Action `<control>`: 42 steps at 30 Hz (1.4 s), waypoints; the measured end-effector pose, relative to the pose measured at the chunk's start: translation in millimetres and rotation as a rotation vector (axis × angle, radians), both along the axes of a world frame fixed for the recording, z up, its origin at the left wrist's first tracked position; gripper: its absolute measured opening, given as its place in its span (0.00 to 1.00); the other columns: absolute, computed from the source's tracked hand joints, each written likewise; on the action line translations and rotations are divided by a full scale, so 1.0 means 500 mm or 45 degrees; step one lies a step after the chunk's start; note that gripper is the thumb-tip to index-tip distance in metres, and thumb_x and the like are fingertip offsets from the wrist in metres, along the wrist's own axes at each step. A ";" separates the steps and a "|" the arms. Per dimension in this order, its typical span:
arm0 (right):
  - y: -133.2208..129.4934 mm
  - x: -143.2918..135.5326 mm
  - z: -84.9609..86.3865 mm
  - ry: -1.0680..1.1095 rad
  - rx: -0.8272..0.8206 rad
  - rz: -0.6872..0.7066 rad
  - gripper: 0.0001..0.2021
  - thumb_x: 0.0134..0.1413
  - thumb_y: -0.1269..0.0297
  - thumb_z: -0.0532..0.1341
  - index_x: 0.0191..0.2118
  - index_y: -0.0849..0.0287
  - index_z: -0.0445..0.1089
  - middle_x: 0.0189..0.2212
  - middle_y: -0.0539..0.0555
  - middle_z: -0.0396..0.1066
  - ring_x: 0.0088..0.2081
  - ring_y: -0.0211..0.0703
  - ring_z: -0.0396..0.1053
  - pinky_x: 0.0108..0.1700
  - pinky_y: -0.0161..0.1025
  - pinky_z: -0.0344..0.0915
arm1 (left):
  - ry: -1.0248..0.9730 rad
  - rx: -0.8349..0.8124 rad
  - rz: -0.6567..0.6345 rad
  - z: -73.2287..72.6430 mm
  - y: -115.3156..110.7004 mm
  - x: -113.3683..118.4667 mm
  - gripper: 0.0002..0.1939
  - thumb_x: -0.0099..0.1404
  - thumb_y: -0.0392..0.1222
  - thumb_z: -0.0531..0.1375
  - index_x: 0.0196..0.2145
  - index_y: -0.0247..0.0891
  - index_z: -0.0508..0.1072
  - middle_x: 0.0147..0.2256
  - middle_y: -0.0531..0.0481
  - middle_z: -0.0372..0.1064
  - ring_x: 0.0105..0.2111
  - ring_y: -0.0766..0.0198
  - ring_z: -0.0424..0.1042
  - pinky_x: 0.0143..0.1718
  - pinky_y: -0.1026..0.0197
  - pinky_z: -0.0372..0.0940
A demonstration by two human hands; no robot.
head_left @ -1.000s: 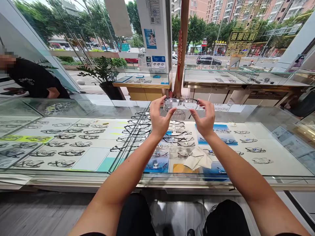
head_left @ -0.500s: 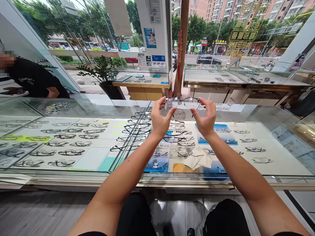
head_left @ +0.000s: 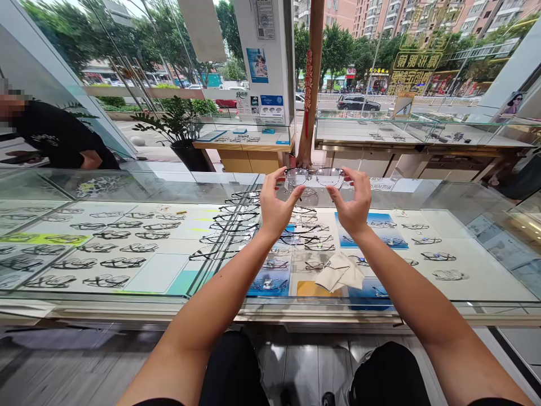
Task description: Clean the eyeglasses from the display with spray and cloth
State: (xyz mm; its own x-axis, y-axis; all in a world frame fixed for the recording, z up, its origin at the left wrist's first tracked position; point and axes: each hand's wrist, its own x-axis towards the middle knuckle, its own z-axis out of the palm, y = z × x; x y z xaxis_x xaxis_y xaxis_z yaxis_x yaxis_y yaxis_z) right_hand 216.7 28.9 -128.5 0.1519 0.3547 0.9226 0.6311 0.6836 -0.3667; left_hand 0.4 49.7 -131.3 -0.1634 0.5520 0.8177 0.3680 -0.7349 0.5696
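A pair of eyeglasses (head_left: 330, 177) with thin dark rims and clear lenses is held up above the glass counter, facing away from me. My left hand (head_left: 275, 204) is closed on its left side, thumb below and fingers at the frame's edge. On the opposite side my right hand (head_left: 353, 201) grips the other end in the same way. Faint print shows on the lenses. Below my hands, a crumpled cream cleaning cloth (head_left: 340, 272) lies on the counter top. A row of glasses (head_left: 235, 225) runs just left of my left forearm.
The glass display counter (head_left: 486, 290) holds many frames on white and blue trays. Across it at the far left stands a person in a black shirt (head_left: 63, 135). Behind are a potted plant (head_left: 192, 152), a wooden post (head_left: 313, 84) and another display case (head_left: 359, 132).
The eyeglasses have tilted very slightly between my hands, and the reflections on the lenses differ. Both hands keep nearly the same place and grip.
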 end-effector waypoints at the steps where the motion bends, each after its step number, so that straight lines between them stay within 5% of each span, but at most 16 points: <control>1: -0.001 0.000 0.001 0.006 0.002 0.007 0.25 0.69 0.38 0.66 0.63 0.44 0.73 0.52 0.57 0.79 0.51 0.58 0.76 0.56 0.60 0.73 | -0.001 -0.005 -0.007 -0.001 0.000 0.000 0.33 0.67 0.67 0.73 0.62 0.51 0.77 0.57 0.42 0.79 0.54 0.49 0.79 0.51 0.47 0.73; 14: -0.003 -0.001 0.004 0.013 0.004 0.037 0.25 0.68 0.39 0.68 0.62 0.44 0.74 0.53 0.57 0.80 0.50 0.57 0.77 0.56 0.61 0.75 | -0.013 -0.004 0.038 -0.002 0.001 0.001 0.33 0.66 0.68 0.73 0.61 0.51 0.77 0.56 0.42 0.78 0.52 0.50 0.79 0.49 0.48 0.74; 30: 0.011 -0.002 -0.014 -0.071 -0.063 0.058 0.27 0.72 0.40 0.65 0.68 0.43 0.70 0.61 0.59 0.79 0.62 0.61 0.78 0.63 0.65 0.78 | 0.027 0.219 0.159 0.003 -0.004 -0.003 0.35 0.66 0.64 0.74 0.64 0.49 0.75 0.57 0.42 0.75 0.56 0.49 0.76 0.52 0.48 0.73; 42: 0.003 -0.015 0.010 0.489 -0.306 0.387 0.21 0.70 0.39 0.64 0.52 0.51 0.81 0.53 0.59 0.83 0.57 0.53 0.80 0.62 0.55 0.78 | 0.048 0.324 0.204 0.005 0.000 -0.007 0.34 0.65 0.66 0.74 0.61 0.48 0.76 0.56 0.42 0.77 0.60 0.46 0.76 0.61 0.40 0.75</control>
State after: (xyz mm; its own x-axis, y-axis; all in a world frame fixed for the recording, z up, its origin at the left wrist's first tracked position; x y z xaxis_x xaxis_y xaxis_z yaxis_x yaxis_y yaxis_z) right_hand 209.0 30.6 -123.4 0.3198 0.6292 0.7084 0.2077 0.6829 -0.7003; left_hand -3.0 49.8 -128.9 -0.1988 0.2985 0.9335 0.5083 -0.7830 0.3586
